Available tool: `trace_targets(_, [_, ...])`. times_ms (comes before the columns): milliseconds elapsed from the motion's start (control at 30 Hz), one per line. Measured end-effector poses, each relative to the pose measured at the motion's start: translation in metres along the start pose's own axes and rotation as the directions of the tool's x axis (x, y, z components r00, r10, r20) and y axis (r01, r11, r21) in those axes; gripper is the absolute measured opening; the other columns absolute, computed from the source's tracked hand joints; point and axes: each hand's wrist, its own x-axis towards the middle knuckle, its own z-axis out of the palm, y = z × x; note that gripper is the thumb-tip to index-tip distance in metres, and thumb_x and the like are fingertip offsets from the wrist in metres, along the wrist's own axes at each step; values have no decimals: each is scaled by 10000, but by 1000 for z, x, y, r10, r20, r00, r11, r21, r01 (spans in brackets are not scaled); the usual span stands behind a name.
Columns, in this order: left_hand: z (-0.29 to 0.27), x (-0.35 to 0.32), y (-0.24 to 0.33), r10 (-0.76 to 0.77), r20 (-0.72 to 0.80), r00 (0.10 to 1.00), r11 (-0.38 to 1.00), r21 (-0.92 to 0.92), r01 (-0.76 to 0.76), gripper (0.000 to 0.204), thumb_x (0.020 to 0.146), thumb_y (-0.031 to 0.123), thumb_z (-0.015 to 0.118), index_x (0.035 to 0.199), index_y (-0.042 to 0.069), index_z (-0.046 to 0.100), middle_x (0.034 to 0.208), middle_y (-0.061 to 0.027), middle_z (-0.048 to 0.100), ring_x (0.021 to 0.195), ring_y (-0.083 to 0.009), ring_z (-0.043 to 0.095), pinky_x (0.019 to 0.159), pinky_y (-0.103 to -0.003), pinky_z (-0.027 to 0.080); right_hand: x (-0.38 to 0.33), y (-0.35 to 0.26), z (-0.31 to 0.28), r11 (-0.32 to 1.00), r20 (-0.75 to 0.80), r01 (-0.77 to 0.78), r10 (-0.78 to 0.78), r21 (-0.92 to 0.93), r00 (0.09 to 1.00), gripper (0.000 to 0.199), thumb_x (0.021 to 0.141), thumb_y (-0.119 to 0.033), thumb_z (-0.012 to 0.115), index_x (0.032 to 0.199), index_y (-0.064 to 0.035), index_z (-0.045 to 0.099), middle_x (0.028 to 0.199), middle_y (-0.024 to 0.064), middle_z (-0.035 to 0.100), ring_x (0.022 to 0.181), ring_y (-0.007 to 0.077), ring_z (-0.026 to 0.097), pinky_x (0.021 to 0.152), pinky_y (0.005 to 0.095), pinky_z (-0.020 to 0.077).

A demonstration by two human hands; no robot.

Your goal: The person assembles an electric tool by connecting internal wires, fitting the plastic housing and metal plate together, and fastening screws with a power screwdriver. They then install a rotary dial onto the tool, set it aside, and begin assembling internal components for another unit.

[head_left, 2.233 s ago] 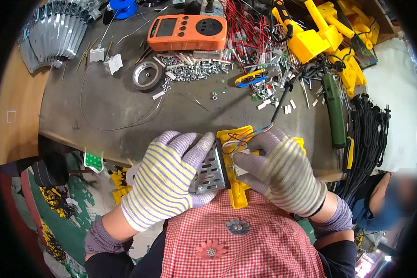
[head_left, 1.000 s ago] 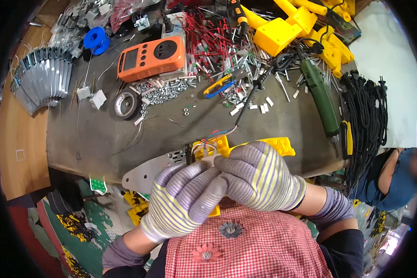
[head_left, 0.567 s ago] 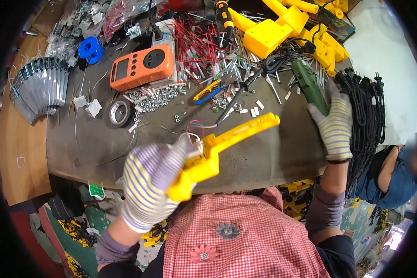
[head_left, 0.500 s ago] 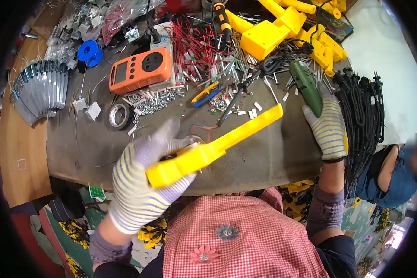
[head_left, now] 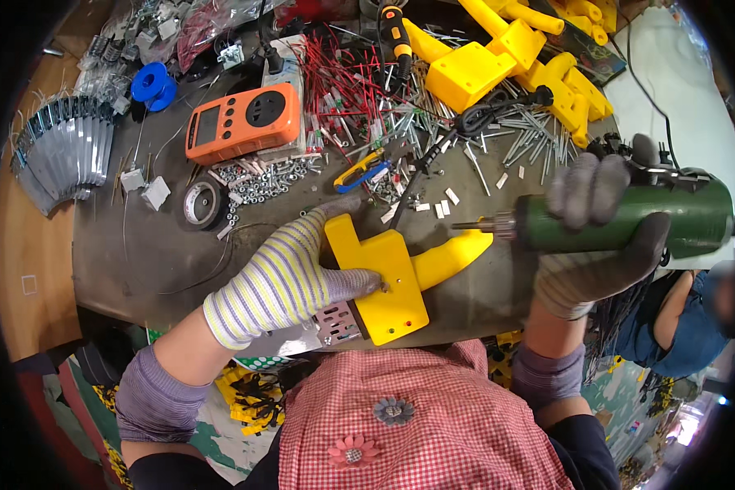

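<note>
My left hand (head_left: 282, 282), in a striped glove, grips a yellow plastic housing (head_left: 392, 286) with a curved handle. The thumb presses on its flat face, beside a small hole. Red and green dots show near the housing's lower corner, and a slotted metal plate (head_left: 337, 325) sticks out from under it. In my gloved right hand (head_left: 600, 282) is a green electric screwdriver (head_left: 698, 220), held level with its fingers wrapped around the body. Its bit (head_left: 469, 225) points left, overlapping the end of the yellow handle in view; I cannot tell whether they touch.
Behind the hands lie an orange meter (head_left: 245, 122), black tape (head_left: 202, 202), a yellow-blue cutter (head_left: 361, 171), loose screws (head_left: 531, 143) and red wires (head_left: 335, 77). Several yellow housings (head_left: 469, 73) are heaped at the back. Metal strips (head_left: 65, 151) fan out at left. Another person (head_left: 682, 318) sits at right.
The green screwdriver has been lifted off the table and brought nearer, turned to point left. My left hand has turned the yellow housing so its flat face is up.
</note>
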Motion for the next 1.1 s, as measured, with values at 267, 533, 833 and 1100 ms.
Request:
trace_targets(267, [6,-3,8,9,11,1000,998,-62,-9,869,806,0,801,1525,-16,313,1263,-123,615,1196,-198,595,1044,-346,480,-33,44,-12,945,-94,113,-148,-307,985,744,896,-549,652,1374,-20,438,742,78,581,664,229,572,650,384,498])
trace_targets(533, [8,-2,6,-33,13,999,991,-131,34,833,808,-12,793,1508,0,343,1274,-108,607,1181,-183,591,1030,-326,483,-24,34,-22,912,80,217,-201,-347,976,736,860,-562,672,1359,-66,454,791,80,585,688,229,581,641,382,504])
trace_targets(833, [7,-5,7,7,-71,997,999,48,-4,803,810,-2,799,1494,-7,377,1207,-92,625,1126,-148,580,986,-295,485,-20,5,24,918,294,277,-192,-284,937,678,882,-565,645,1335,-79,512,778,26,512,631,179,490,623,336,405])
trace_targets(1100, [8,-5,3,40,-92,995,994,109,-30,773,830,35,802,1478,-42,387,1198,-99,638,1100,-136,591,961,-290,496,-22,12,32,860,242,367,-294,-354,924,847,862,-679,654,1422,-71,469,689,26,514,536,215,528,535,356,496])
